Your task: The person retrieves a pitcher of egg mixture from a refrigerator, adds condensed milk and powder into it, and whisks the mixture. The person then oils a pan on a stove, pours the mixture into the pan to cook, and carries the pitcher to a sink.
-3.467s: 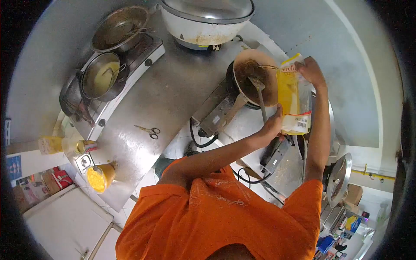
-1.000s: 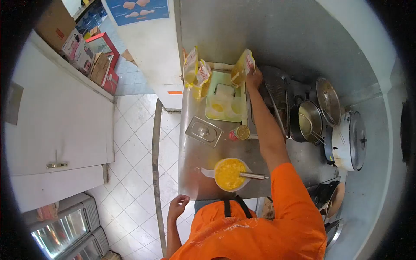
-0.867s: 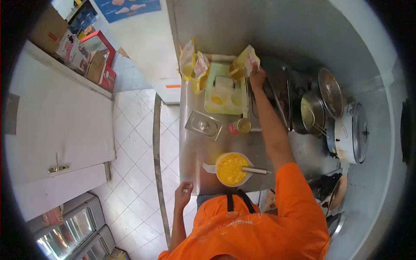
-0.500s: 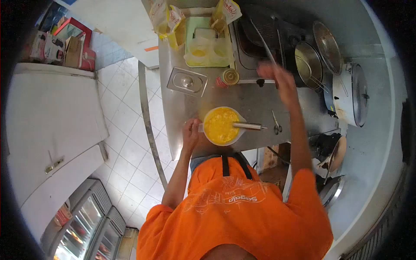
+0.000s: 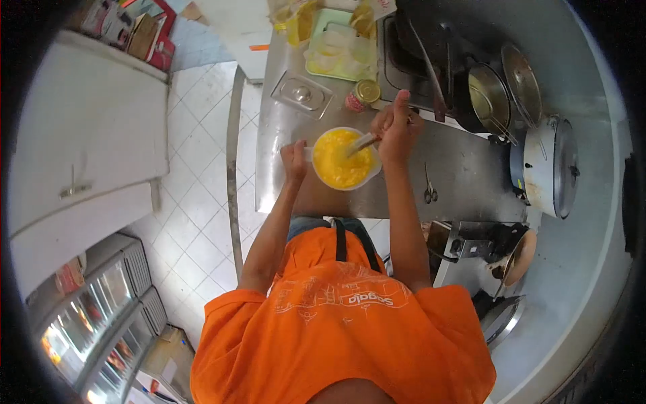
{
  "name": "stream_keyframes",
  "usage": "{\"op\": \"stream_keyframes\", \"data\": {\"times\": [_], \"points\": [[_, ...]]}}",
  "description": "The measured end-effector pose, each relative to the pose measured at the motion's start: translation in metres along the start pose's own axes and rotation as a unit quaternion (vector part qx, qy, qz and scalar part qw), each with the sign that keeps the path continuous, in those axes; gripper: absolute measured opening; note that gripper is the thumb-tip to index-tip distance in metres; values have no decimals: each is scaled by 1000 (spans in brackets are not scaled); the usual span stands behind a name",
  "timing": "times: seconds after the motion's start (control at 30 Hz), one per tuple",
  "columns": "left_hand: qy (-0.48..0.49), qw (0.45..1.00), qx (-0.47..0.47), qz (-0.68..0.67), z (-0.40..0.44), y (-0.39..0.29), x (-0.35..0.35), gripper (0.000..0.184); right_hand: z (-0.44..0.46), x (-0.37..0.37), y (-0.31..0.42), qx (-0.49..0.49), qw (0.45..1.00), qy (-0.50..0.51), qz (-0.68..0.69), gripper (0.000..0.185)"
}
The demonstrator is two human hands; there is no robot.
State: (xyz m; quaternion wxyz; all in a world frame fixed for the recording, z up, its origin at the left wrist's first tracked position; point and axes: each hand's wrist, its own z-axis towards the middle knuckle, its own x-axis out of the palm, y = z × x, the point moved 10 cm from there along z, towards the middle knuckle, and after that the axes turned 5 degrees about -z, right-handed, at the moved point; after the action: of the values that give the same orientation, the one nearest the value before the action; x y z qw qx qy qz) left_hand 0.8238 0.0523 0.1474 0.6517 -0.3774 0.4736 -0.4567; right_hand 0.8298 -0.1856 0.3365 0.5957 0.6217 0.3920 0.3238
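A white jug (image 5: 374, 174) full of a lumpy yellow mixture (image 5: 336, 165) stands near the front edge of the steel counter. My left hand (image 5: 294, 161) is closed round the jug's handle on its left side. Over the jug's right side, my right hand (image 5: 397, 131) grips the metal handle of a utensil (image 5: 364, 143), its thumb pointing up along the top. The utensil's lower end is in the mixture. Just behind the jug are a tin can (image 5: 367, 91) and a steel lid (image 5: 303, 95).
Scissors (image 5: 429, 185) lie on the counter (image 5: 471, 168) to the right. Behind are a pale green tray (image 5: 342, 50) and yellow pouches (image 5: 299, 23). Pans (image 5: 486, 94) and a white cooker (image 5: 542, 168) stand at right; a lower burner (image 5: 471, 241) is nearer me.
My right hand has let go of the yellow pouch, come back to the jug and taken hold of the utensil. My left hand has moved from beside the counter to the jug's handle.
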Motion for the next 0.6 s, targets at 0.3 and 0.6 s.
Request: {"op": "stream_keyframes", "data": {"times": [0.3, 0.6], "points": [[-114, 993, 9, -11, -3, -9, -7, 45, 32, 12, -23, -249, 921, 31, -299, 38], [-141, 988, 50, 25, -7, -19, -12, 46, 24, 31, 0, -1, 987, 94, -131, 47]]}}
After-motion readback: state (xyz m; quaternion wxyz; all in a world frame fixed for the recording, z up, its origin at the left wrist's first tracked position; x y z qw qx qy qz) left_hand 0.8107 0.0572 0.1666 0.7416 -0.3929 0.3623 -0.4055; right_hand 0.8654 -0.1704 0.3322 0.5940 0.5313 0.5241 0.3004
